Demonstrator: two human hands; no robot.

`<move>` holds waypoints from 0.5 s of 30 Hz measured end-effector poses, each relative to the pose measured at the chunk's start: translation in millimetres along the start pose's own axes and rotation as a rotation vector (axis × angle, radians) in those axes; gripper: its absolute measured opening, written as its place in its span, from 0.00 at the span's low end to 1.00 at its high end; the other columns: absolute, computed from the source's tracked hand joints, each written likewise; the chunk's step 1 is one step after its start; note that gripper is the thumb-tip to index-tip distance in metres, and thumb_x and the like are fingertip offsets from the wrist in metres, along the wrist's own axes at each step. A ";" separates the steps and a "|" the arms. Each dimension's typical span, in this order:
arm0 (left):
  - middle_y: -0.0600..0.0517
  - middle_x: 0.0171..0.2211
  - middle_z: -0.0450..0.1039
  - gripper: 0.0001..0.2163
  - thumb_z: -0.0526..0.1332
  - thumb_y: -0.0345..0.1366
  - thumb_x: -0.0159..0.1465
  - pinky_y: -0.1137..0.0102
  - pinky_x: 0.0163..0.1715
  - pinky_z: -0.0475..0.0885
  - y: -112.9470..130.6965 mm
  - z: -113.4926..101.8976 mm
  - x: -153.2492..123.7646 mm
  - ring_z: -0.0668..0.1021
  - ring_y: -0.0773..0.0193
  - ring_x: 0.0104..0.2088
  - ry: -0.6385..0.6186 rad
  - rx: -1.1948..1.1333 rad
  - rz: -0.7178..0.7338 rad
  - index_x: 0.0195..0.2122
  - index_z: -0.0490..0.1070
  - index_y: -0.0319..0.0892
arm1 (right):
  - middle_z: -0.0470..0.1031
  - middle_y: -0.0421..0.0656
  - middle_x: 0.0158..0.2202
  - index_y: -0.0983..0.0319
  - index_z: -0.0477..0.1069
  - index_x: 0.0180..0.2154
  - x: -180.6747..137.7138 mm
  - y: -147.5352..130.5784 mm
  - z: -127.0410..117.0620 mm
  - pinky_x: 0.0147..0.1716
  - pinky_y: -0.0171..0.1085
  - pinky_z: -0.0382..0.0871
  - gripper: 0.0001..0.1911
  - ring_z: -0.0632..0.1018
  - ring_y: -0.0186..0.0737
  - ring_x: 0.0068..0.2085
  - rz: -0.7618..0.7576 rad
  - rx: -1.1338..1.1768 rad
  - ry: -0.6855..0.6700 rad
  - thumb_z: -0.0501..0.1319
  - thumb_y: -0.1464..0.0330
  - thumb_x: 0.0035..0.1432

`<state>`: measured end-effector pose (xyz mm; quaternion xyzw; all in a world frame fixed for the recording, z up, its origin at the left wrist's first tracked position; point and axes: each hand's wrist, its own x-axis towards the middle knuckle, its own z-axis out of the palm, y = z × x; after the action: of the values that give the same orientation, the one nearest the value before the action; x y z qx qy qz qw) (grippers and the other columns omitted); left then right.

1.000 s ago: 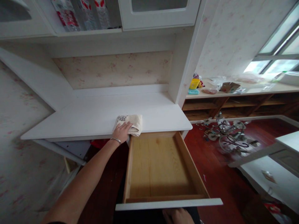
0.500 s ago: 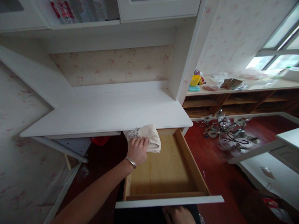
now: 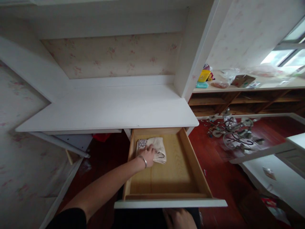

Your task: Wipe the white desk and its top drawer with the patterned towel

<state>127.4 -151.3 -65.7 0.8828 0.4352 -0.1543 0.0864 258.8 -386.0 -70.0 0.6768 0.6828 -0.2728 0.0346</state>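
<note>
A folded beige cloth (image 3: 159, 145) with a dark-patterned end lies in the left back part of a pulled-out wooden drawer (image 3: 176, 178). My left hand (image 3: 148, 156), with a silver bracelet at the wrist, is on the cloth with its fingers closed over it. Just below the drawer's white front edge, my right hand (image 3: 181, 218) is near my dark clothing. Its fingers are mostly hidden, and whether it touches the drawer front cannot be made out.
Above the drawer stretches a white desk top (image 3: 119, 108) with a hutch over it. A chandelier (image 3: 235, 130) lies on the red floor (image 3: 214, 162) to the right. Behind it, a low shelf unit (image 3: 250, 98) carries bags and a small box. A white furniture piece (image 3: 264, 168) stands at right.
My left hand has gone from the desk's front edge down into the drawer with the cloth. The view has tilted downward. My right hand stays below the drawer front.
</note>
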 end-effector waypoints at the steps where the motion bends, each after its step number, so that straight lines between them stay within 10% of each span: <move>1: 0.43 0.68 0.43 0.34 0.60 0.39 0.53 0.44 0.51 0.65 -2.0 3.9 1.6 0.56 0.38 0.63 -0.020 -0.016 -0.018 0.62 0.57 0.43 | 0.82 0.45 0.38 0.54 0.81 0.38 -0.1 0.2 -1.3 0.36 0.36 0.72 0.17 0.82 0.48 0.39 -0.005 -0.008 -0.005 0.53 0.71 0.63; 15: 0.52 0.71 0.31 0.37 0.52 0.50 0.60 0.35 0.58 0.42 -24.1 23.9 32.3 0.41 0.37 0.67 0.003 -0.059 -0.026 0.69 0.38 0.54 | 0.82 0.45 0.38 0.53 0.80 0.38 2.9 -0.1 -2.8 0.36 0.37 0.73 0.18 0.82 0.48 0.40 -0.048 -0.066 -0.039 0.52 0.72 0.63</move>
<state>122.1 -119.5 -99.8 0.8743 0.4512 -0.1411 0.1096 259.3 -382.1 -68.9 0.6531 0.7068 -0.2641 0.0637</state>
